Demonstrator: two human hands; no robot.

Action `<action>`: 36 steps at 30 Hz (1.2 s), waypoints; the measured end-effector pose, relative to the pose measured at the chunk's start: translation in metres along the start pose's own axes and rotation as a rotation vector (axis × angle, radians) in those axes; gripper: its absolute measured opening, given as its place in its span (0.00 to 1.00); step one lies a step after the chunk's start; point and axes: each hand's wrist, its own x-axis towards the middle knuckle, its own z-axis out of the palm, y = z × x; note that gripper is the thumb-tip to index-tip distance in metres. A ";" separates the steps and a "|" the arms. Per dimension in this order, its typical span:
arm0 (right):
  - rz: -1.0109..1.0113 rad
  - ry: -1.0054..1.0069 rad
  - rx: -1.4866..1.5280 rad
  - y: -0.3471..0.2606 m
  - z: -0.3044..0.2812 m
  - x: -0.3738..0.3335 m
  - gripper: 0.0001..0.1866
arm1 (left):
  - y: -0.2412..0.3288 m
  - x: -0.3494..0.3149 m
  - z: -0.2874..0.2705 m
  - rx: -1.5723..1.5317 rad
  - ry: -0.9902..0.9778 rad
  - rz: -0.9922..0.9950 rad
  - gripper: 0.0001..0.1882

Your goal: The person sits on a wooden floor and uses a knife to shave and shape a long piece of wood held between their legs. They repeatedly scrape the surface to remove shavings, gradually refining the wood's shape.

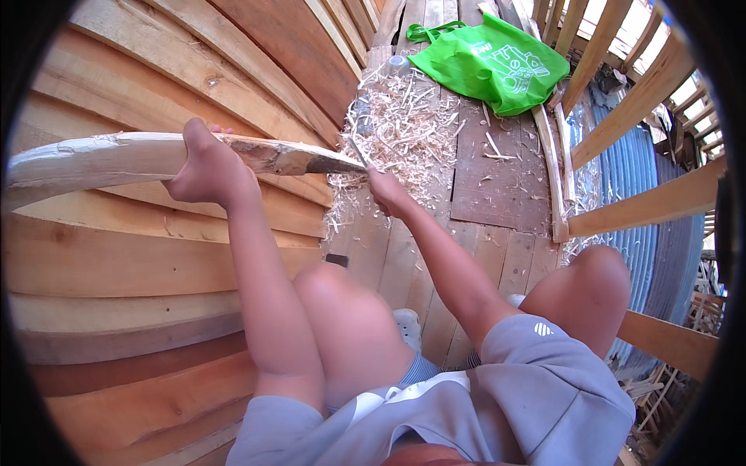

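A long, curved piece of wood (97, 161) reaches in from the left edge, pale along most of its length and dark brown towards its right end. My left hand (208, 165) is wrapped round it near the middle, thumb on the near side. My right hand (385, 193) is closed on the handle of a knife (357, 151), whose narrow blade points up and left by the wood's dark end. Whether the blade touches the wood I cannot tell. Pale wood shavings (416, 128) lie heaped on the floor just beyond my right hand.
A plank wall (148, 260) runs along my left. A green bag (497, 66) lies on the plank floor (369, 248) at the far end. Slanted wooden rails (645, 210) stand on my right, with corrugated metal sheets (628, 167) behind them. A small dark object (336, 260) lies by my left knee.
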 end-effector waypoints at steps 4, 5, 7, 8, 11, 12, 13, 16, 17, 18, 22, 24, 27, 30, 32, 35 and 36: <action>-0.111 -0.020 -0.191 -0.042 0.018 -0.024 0.34 | -0.003 0.003 -0.008 0.062 -0.022 -0.014 0.19; -0.084 0.038 -0.160 -0.024 0.008 -0.012 0.35 | -0.001 0.003 -0.007 0.068 -0.049 -0.041 0.22; 0.015 0.081 0.002 0.009 -0.008 0.006 0.36 | 0.001 0.000 -0.006 0.074 -0.072 -0.071 0.26; -0.010 0.094 -0.060 0.004 -0.003 0.004 0.36 | 0.000 0.001 -0.006 0.076 -0.068 -0.067 0.26; -0.060 0.022 -0.144 -0.054 0.032 -0.051 0.37 | -0.007 0.013 -0.012 0.056 -0.016 0.023 0.22; -0.128 0.009 -0.231 -0.070 0.030 -0.060 0.37 | -0.011 0.006 -0.009 0.034 -0.007 0.034 0.19; -0.188 -0.025 -0.327 -0.081 0.032 -0.062 0.37 | -0.012 0.002 -0.013 0.073 0.007 0.051 0.21; -0.218 0.113 -0.364 -0.052 0.022 -0.030 0.35 | -0.006 -0.002 0.000 0.078 0.013 0.066 0.25; -0.201 0.193 -0.331 -0.035 0.016 -0.016 0.34 | -0.004 -0.004 0.002 0.053 -0.008 0.042 0.26; -0.153 0.180 -0.285 -0.023 0.012 -0.011 0.34 | -0.005 -0.003 0.000 0.039 -0.025 0.022 0.27; -0.316 0.088 -0.644 -0.024 0.004 -0.007 0.30 | -0.009 0.002 -0.004 0.103 -0.079 0.019 0.31; -0.301 0.024 -0.661 -0.020 0.002 -0.009 0.28 | -0.012 0.002 -0.005 0.101 -0.072 0.053 0.31; -0.071 0.016 -0.214 -0.007 0.000 -0.008 0.24 | -0.013 0.006 -0.009 0.147 -0.037 0.018 0.30; 0.016 0.038 -0.091 0.000 -0.003 0.005 0.24 | -0.014 0.004 -0.003 0.115 -0.036 0.096 0.28; -0.064 0.078 -0.186 -0.006 0.000 0.010 0.24 | -0.015 0.004 -0.002 0.121 -0.046 0.057 0.28; -0.043 0.015 -0.192 -0.015 0.014 -0.008 0.24 | -0.020 0.011 -0.017 0.151 -0.037 0.041 0.28; -0.015 0.032 -0.122 -0.003 -0.001 0.006 0.24 | -0.018 0.008 -0.008 0.117 -0.040 0.037 0.28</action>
